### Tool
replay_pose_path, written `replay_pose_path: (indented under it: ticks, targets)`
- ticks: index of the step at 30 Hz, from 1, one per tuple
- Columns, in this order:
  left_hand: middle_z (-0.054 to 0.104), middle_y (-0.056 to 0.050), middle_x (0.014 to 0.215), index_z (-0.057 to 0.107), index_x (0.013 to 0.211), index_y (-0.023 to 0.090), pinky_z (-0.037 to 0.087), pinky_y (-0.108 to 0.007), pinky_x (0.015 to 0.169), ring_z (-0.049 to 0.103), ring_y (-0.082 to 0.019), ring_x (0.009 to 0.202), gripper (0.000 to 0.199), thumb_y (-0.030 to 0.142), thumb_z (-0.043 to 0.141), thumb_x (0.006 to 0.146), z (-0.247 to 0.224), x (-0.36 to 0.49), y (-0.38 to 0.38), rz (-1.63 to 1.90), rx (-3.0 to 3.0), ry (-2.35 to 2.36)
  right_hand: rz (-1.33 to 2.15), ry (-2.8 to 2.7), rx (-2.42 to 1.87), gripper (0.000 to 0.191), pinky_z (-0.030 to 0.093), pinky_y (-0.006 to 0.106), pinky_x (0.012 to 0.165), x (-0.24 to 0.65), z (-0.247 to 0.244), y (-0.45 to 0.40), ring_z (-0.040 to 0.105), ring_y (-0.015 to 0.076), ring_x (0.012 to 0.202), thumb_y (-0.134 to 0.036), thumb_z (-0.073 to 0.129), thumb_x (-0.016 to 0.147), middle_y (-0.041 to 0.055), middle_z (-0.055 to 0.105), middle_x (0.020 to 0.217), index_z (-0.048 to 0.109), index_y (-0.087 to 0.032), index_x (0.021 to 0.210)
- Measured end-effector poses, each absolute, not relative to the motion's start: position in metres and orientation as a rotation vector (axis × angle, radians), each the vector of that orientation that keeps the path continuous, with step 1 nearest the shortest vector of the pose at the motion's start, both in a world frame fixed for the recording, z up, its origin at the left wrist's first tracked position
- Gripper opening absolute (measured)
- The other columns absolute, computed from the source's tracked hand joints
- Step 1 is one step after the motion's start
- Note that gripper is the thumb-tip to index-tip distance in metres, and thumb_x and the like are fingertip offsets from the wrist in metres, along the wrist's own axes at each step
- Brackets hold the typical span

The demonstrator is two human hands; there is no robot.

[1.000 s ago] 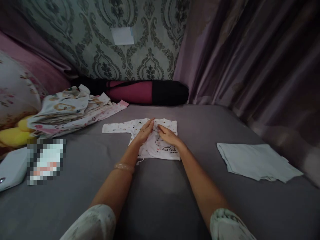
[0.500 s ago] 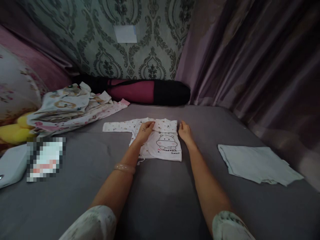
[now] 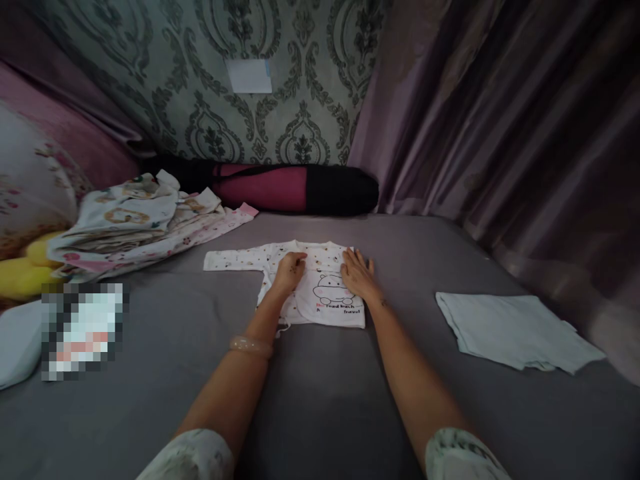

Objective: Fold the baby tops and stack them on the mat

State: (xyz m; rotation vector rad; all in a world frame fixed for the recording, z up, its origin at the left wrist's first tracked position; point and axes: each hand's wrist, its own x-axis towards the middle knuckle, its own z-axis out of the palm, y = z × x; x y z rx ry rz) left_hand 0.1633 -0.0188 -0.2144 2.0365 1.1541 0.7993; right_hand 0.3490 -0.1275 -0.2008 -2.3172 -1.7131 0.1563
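A small white baby shirt (image 3: 327,313) with a hippo face, lettering and tiny prints lies face up on the grey bed sheet. Its left-hand sleeve stretches out to the side, while the other is folded across the chest. My left hand (image 3: 290,273) is closed on the shirt near the middle of the chest, fingers curled against the cloth; the fingertips are partly hidden. Flat on the shirt's right shoulder lies my right hand (image 3: 359,275), its fingers stretched out and covering part of the hippo's edge.
On the right lies a folded pale cloth (image 3: 517,330). A heap of baby clothes (image 3: 135,223) sits at the left beside a yellow plush thing (image 3: 30,270). Along the wall rests a long black and magenta bag (image 3: 270,188). A blurred-out item (image 3: 85,333) lies at the near left.
My right hand has moved left from beside the shirt onto its shoulder, with the fingers now spread flat. My left hand has shifted slightly. The view has tilted up a little.
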Motion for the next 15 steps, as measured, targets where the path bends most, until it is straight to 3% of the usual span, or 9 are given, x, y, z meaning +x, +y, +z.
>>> replay_pose_path:
  ticks: [6, 10, 15]
  targets:
    - [0.061, -0.012, 0.106, 0.065, 0.113, 0.014, 0.043, -0.035, 0.097, 0.057, -0.022, 0.103, 0.039, 0.015, 0.04, 0.083, -0.218, 0.166, -0.023, 0.81, 2.276, 1.126, 0.16, -1.694, -2.361, 0.056, 0.01, 0.058, 0.115, 0.345, -0.198, -0.129, 0.016, 0.0267, 0.145, -0.029, 0.023, 0.096, 0.0064, 0.023, 0.158, 0.031, -0.015, 0.149]
    - [0.057, -0.014, 0.109, 0.065, 0.111, 0.013, 0.041, -0.042, 0.098, 0.052, -0.027, 0.109, 0.041, 0.009, 0.043, 0.076, -0.217, 0.17, -0.027, 0.7, 2.341, 1.221, 0.249, -1.717, -2.404, 0.056, 0.009, 0.062, 0.113, 0.346, -0.193, -0.126, 0.014, 0.0303, 0.145, -0.031, 0.022, 0.096, 0.0078, 0.019, 0.159, 0.03, -0.015, 0.15]
    - [0.056, -0.016, 0.114, 0.06, 0.117, 0.014, 0.041, -0.043, 0.098, 0.052, -0.029, 0.113, 0.049, 0.003, 0.047, 0.07, -0.199, 0.171, -0.03, 0.474, 2.424, 1.281, 0.073, -1.82, -2.397, 0.053, 0.001, 0.055, 0.115, 0.345, -0.182, -0.112, 0.016, 0.0302, 0.145, -0.028, 0.028, 0.095, 0.0164, 0.032, 0.153, 0.041, -0.007, 0.143]
